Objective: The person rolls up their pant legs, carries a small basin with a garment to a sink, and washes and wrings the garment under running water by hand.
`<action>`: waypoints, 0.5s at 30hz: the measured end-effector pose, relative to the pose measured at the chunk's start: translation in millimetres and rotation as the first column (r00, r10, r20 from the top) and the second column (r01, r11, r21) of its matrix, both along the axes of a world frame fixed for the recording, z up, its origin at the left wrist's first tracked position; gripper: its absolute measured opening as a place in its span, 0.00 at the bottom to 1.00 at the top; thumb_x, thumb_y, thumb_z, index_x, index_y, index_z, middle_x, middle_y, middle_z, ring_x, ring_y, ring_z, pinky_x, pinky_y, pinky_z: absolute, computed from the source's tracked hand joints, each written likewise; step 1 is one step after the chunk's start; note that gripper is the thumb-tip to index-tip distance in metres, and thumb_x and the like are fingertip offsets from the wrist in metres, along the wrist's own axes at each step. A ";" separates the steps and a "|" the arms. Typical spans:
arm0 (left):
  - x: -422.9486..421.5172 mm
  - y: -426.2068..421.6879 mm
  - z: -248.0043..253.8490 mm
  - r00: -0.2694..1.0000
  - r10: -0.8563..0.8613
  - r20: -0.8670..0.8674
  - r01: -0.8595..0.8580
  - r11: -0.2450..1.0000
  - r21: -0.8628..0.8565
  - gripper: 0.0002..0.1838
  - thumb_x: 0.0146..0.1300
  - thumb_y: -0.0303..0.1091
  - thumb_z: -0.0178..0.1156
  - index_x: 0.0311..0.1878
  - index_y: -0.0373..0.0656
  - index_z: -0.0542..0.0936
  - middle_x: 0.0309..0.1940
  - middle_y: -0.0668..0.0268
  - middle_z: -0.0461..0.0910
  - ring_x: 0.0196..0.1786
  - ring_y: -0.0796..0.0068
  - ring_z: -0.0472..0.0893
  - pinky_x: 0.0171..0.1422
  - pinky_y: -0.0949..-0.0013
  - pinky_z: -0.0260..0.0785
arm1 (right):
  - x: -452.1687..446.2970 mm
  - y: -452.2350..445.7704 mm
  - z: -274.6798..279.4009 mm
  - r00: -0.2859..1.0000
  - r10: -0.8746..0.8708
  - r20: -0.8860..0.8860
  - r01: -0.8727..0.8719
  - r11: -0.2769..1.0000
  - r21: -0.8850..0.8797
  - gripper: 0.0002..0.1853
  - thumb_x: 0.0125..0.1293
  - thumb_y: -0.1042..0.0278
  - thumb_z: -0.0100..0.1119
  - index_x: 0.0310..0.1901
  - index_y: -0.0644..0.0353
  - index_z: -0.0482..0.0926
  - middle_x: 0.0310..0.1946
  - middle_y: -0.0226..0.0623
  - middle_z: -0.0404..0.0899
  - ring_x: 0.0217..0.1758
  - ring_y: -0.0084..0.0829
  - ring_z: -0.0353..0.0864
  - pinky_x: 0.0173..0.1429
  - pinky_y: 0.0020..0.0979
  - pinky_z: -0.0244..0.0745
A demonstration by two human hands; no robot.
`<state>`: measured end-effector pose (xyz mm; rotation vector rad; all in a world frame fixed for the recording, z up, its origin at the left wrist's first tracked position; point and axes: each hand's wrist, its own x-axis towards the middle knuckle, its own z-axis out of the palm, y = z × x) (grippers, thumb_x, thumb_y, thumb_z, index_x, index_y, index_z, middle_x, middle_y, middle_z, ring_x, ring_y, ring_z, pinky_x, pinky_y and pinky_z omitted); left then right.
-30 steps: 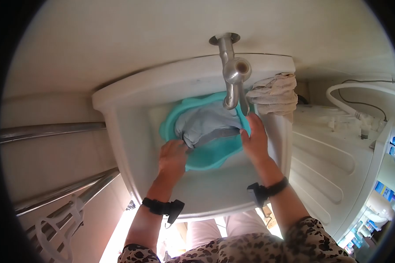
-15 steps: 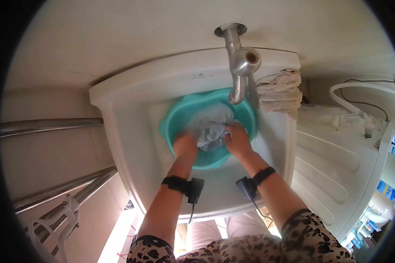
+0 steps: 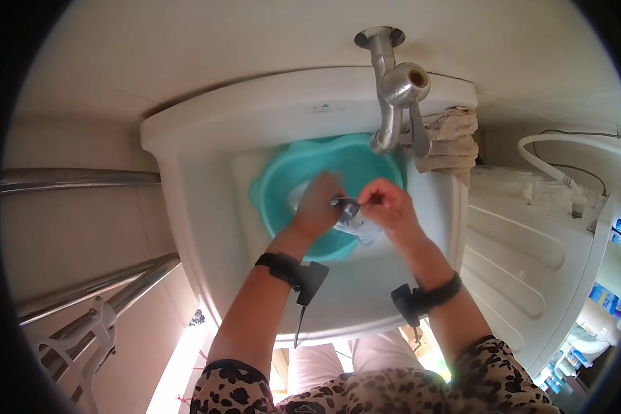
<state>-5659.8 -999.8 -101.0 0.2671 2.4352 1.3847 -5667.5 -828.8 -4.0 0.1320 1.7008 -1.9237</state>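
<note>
A teal basin (image 3: pixel 274 210) sits in the white sink, below the faucet. Over its middle, a wet-looking light grey cloth (image 3: pixel 357 226) is bunched between both hands. My left hand (image 3: pixel 319 205), smeared by motion, is closed around one part of the cloth. Thumb and fingers of my right hand (image 3: pixel 391 208) pinch the cloth's edge on the right. Part of the cloth hangs down toward the basin's near rim, and part is hidden behind my left hand.
A metal faucet (image 3: pixel 393 96) juts over the basin's far right side. Folded beige cloth (image 3: pixel 448 141) drapes over the right rim of the sink (image 3: pixel 207 228). Metal rails (image 3: pixel 83 178) run along the left wall. A white ribbed surface (image 3: pixel 510 255) and bottles (image 3: pixel 597 321) are on the right.
Both hands have risen from down in the basin, lifting the cloth. They have come closer together, and the cloth is more gathered. The view has shifted slightly.
</note>
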 end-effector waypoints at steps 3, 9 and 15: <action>-9.2 -22.6 23.5 0.777 -0.145 0.613 -0.171 0.888 0.426 0.26 0.55 0.33 0.59 0.59 0.40 0.69 0.55 0.56 0.73 0.59 0.57 0.71 0.64 0.58 0.61 | -16.7 14.3 -2.2 0.981 -0.165 -0.106 0.174 0.981 0.080 0.10 0.56 0.80 0.52 0.41 0.61 0.73 0.36 0.28 0.74 0.39 0.18 0.71 0.44 0.20 0.66; 15.0 -32.5 63.7 0.475 -0.134 0.870 -0.855 0.161 0.492 0.24 0.60 0.43 0.55 0.54 0.37 0.72 0.44 0.62 0.78 0.44 0.66 0.78 0.45 0.65 0.70 | 8.0 0.4 -39.7 0.976 -0.080 -0.201 0.143 0.936 0.322 0.21 0.53 0.80 0.52 0.51 0.62 0.72 0.50 0.42 0.74 0.55 0.38 0.72 0.59 0.31 0.66; 31.7 -38.5 38.4 0.608 -0.514 0.605 -0.683 0.052 0.729 0.25 0.63 0.43 0.54 0.58 0.37 0.69 0.45 0.63 0.77 0.43 0.71 0.77 0.43 0.70 0.69 | 39.7 -26.3 -57.7 0.995 -0.022 -0.095 0.047 0.961 0.274 0.17 0.59 0.75 0.54 0.52 0.63 0.72 0.45 0.36 0.76 0.51 0.27 0.72 0.56 0.26 0.66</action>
